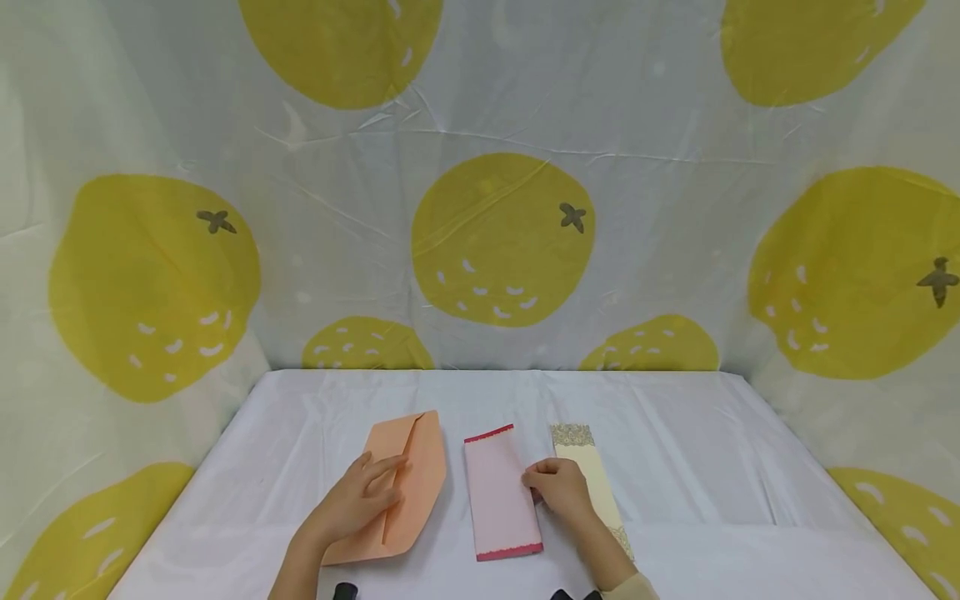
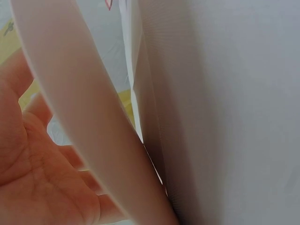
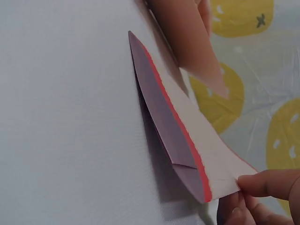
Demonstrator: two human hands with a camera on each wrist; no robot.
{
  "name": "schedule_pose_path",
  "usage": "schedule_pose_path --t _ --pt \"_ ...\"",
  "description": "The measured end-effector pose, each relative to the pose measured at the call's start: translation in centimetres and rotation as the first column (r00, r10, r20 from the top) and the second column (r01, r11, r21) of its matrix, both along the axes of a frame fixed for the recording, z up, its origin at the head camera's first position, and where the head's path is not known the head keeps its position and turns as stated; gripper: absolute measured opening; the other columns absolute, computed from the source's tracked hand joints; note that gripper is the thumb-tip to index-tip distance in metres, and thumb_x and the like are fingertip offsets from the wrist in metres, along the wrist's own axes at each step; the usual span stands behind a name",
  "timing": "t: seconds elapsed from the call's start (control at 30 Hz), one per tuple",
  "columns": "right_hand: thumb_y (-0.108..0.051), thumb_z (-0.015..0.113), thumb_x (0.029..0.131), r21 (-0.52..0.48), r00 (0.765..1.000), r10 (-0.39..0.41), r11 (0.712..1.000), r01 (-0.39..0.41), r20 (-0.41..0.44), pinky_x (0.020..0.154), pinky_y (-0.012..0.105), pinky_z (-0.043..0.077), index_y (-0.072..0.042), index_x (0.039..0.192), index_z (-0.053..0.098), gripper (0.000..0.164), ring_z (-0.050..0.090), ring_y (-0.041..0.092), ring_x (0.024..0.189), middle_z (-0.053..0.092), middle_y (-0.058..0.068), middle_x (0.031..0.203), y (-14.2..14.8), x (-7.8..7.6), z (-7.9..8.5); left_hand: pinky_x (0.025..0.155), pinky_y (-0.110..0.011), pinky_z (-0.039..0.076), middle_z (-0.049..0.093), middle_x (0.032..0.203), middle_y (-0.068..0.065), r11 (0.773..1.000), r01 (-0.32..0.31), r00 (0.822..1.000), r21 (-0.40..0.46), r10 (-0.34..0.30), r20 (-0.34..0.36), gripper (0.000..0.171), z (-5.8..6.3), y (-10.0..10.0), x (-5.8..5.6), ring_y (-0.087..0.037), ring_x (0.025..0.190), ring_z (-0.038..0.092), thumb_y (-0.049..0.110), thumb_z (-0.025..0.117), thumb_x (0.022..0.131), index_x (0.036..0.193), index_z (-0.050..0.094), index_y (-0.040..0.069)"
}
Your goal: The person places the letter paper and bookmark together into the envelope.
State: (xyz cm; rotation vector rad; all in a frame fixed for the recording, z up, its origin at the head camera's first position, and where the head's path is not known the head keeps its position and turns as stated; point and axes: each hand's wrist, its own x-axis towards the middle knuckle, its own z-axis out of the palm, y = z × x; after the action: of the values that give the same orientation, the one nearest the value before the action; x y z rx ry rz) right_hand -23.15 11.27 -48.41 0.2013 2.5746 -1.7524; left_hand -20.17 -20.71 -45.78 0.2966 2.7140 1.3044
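Observation:
On the left in the head view lies a peach envelope (image 1: 426, 487), its flap crease running lengthwise. My left hand (image 1: 351, 507) rests across it with fingers spread and fairly straight. The left wrist view has the open palm (image 2: 37, 164) beside a curved edge of the peach paper (image 2: 79, 93). A pale pink folded paper (image 1: 498, 500) with red-trimmed ends lies in the middle. My right hand (image 1: 561, 490) pinches its right edge between thumb and fingers. In the right wrist view the pink paper (image 3: 192, 131) gapes at the red-trimmed end, a fold showing inside.
Right of the pink paper lies a long cream paper (image 1: 597, 479) with gold patterned ends, partly beneath my right forearm. A white cloth (image 1: 690, 467) covers the table. Behind hangs a curtain (image 1: 652, 250) printed with yellow fruit. Dark objects (image 1: 346, 591) poke in at the bottom edge.

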Motion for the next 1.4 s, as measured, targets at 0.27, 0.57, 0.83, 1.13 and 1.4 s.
schedule_pose_path --t 0.27,0.57,0.83,1.13,1.4 --pt "-0.004 0.071 0.082 -0.231 0.994 0.000 0.973 0.026 0.109 0.056 0.028 0.053 0.008 0.092 0.068 0.016 0.062 0.015 0.062 0.066 0.006 0.072 0.1 0.6 0.7 0.102 -0.071 0.021 0.024 0.151 -0.033 1.000 0.002 1.000 0.000 -0.002 0.001 0.048 0.1 0.0 -0.1 -0.050 0.142 0.014 0.036 0.069 0.091 0.136 0.059 0.024" --pt "-0.003 0.070 0.083 -0.380 0.991 0.030 0.925 0.024 0.134 0.061 0.026 0.054 0.009 0.093 0.067 0.016 0.064 0.015 0.065 0.066 0.006 0.075 0.2 1.1 1.4 0.102 -0.071 0.022 0.027 0.151 -0.032 1.000 0.011 1.000 0.003 -0.011 -0.008 0.049 0.0 -0.2 -0.1 -0.050 0.142 0.014 0.036 0.069 0.091 0.136 0.059 0.023" --pt "-0.002 0.067 0.085 -0.428 0.993 0.045 0.904 0.008 0.113 0.060 0.024 0.053 0.011 0.095 0.065 0.016 0.063 0.015 0.067 0.065 0.007 0.077 0.0 1.2 1.8 0.103 -0.071 0.021 0.029 0.150 -0.030 1.000 0.007 1.000 0.006 -0.007 -0.006 0.049 0.0 -0.2 -0.2 -0.049 0.142 0.014 0.037 0.070 0.090 0.136 0.059 0.023" --pt "-0.003 0.066 0.088 -0.474 0.993 0.050 0.880 0.006 0.107 0.063 0.024 0.054 0.010 0.096 0.065 0.016 0.063 0.016 0.070 0.066 0.007 0.079 -0.6 1.0 2.4 0.104 -0.069 0.022 0.033 0.149 -0.027 1.000 -0.003 1.000 -0.002 0.003 -0.017 0.048 -0.2 0.0 -0.3 -0.049 0.142 0.014 0.035 0.070 0.090 0.135 0.060 0.022" --pt "-0.002 0.066 0.086 -0.493 0.993 0.079 0.870 -0.026 0.088 0.062 0.023 0.054 0.010 0.096 0.065 0.015 0.062 0.014 0.069 0.065 0.006 0.078 -1.4 1.0 2.8 0.103 -0.070 0.021 0.037 0.148 -0.025 1.000 -0.005 1.000 -0.006 0.005 -0.028 0.047 -0.3 0.1 -0.3 -0.049 0.142 0.015 0.032 0.070 0.090 0.134 0.060 0.021"
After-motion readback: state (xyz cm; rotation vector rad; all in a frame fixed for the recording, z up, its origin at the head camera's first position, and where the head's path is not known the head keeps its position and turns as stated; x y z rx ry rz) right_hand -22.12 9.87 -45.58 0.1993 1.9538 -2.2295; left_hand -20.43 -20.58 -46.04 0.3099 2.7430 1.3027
